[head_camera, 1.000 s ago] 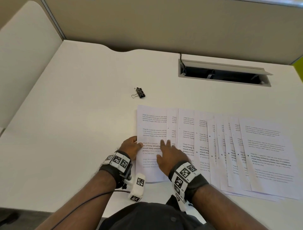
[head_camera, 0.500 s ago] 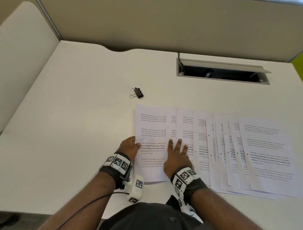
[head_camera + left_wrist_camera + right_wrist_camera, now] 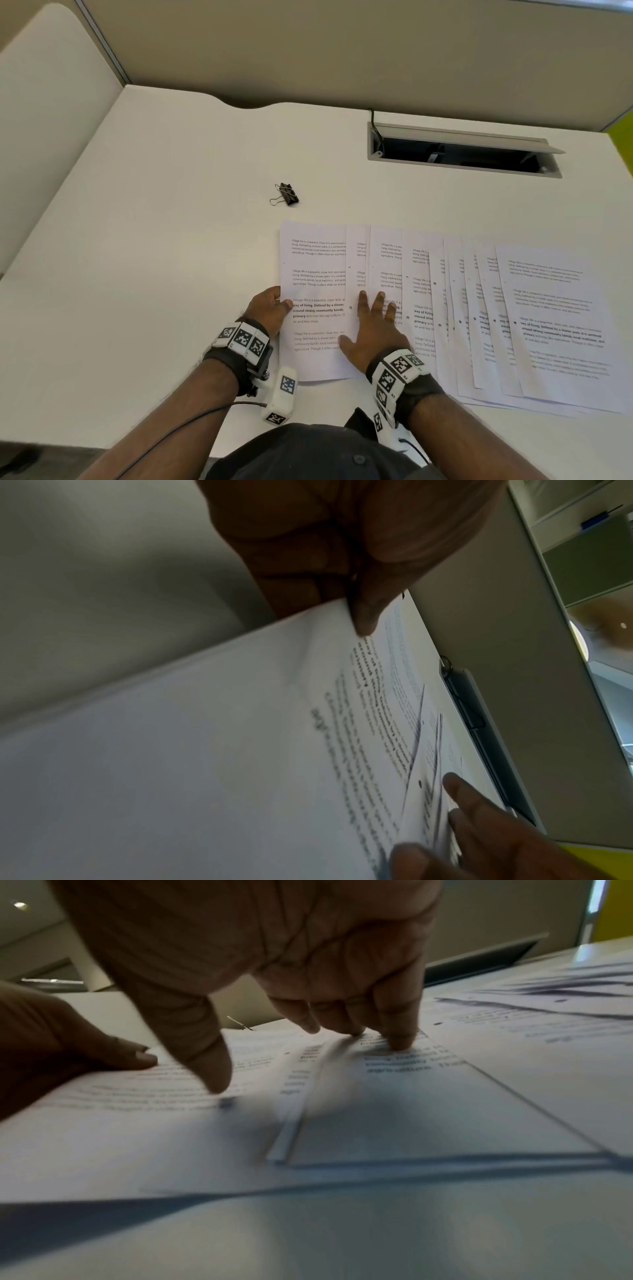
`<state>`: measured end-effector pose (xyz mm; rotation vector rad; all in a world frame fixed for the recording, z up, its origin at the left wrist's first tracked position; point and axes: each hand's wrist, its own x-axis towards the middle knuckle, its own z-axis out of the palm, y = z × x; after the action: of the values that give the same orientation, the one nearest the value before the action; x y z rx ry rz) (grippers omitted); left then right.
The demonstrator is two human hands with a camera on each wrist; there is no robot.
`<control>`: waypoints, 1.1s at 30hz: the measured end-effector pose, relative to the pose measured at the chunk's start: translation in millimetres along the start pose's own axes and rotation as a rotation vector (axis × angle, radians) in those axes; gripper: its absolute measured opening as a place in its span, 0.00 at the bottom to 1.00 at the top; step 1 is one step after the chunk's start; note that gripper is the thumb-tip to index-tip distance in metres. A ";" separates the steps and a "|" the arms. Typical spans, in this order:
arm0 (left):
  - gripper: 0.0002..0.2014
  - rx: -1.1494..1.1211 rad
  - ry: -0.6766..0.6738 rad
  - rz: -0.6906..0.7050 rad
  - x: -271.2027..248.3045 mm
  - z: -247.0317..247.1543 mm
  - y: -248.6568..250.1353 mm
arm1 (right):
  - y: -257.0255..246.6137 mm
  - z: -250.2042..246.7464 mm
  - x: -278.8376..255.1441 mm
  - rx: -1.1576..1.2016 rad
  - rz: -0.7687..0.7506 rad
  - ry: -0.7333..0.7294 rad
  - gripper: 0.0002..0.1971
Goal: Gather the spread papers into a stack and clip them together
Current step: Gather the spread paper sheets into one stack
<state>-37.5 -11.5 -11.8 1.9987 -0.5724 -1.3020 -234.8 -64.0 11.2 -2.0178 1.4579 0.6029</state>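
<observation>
Change: right hand (image 3: 371, 329) further right than a second ago, off the leftmost sheet's middle and onto the overlapped sheets beside it; left hand (image 3: 270, 310) unchanged at the left edge; binder clip (image 3: 285, 195) and fanned papers (image 3: 445, 308) unmoved.
Left hand: at the left edge of the leftmost sheet (image 3: 313, 301), thumb on top of the paper, fingers curled under the edge in the left wrist view (image 3: 342, 561), pinching the sheet.
Right hand: flat, fingers straight and spread, fingertips (image 3: 397, 1042) pressing down on the second and third sheets; thumb resting on the leftmost sheet; gripping nothing.
Papers: fanned in one overlapping row across the near right part of the desk (image 3: 154, 240), each printed with short text paragraphs; about ten sheets countable, exact number unclear where the overlaps bunch at the right.
Binder clip: one, black with wire handles, lying on the bare desk just beyond the top left corner of the leftmost sheet, apart from the papers and from both hands.
Hands: two, each wrist wearing a band of black-and-white markers.
Cable slot (image 3: 462, 154): one, lid raised, at the far right of the desk.
</observation>
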 end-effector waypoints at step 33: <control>0.13 0.006 -0.006 -0.007 1.6 0.5 -5.3 | 2.7 -0.5 1.6 0.005 0.068 0.094 0.43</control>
<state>-37.3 -9.2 -16.8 2.0044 -0.5730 -1.3121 -236.9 -66.1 10.0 -2.0237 1.5870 0.5384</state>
